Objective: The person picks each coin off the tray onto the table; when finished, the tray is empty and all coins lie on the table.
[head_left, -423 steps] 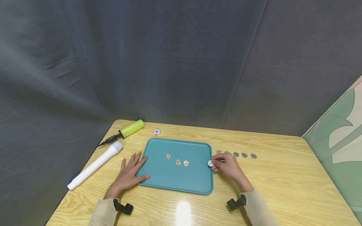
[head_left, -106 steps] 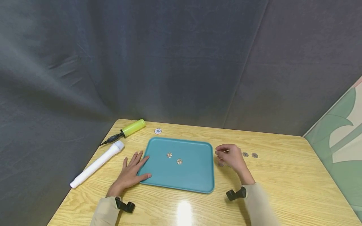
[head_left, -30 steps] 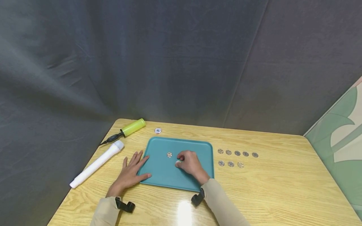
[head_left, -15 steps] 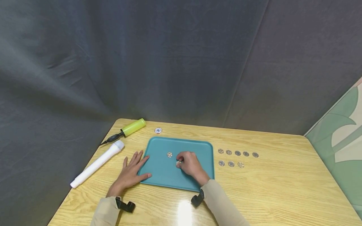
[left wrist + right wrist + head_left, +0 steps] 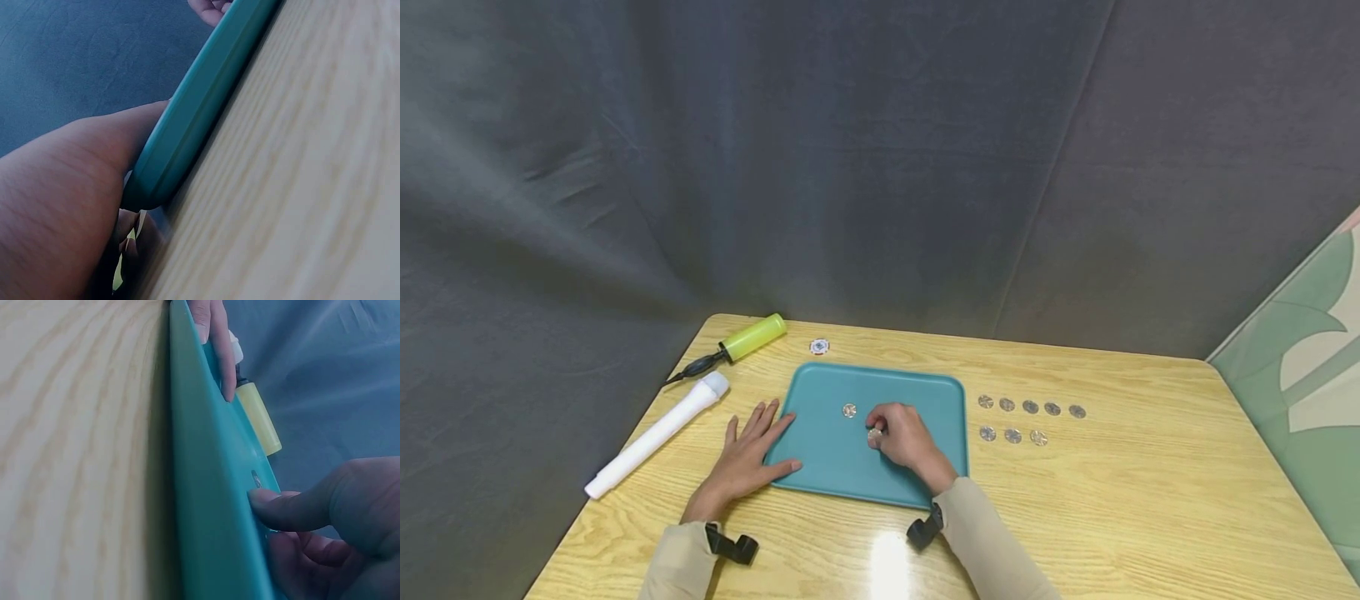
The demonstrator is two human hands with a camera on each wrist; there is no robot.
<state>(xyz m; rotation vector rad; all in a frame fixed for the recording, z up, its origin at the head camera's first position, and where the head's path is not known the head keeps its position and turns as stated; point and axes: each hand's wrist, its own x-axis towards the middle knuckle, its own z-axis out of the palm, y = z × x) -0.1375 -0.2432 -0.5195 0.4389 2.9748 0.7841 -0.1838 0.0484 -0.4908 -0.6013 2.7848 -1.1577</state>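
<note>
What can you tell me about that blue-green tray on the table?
The tray is a teal rectangle with rounded corners and a low raised rim, seemingly plastic. It lies flat on the wooden table. The left hand rests open against its left edge. One coin lies loose on it; the right hand pinches another coin on its surface.

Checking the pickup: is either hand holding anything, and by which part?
Right hand pinches a coin by its edge on the tray. Left hand lies flat, holding nothing.

A dark grey fabric backdrop (image 5: 865, 167) hangs in soft folds behind a light wooden table (image 5: 1150, 500). A pale green patterned panel (image 5: 1300, 367) leans at the right. A glare spot shines on the table's near edge.
</note>
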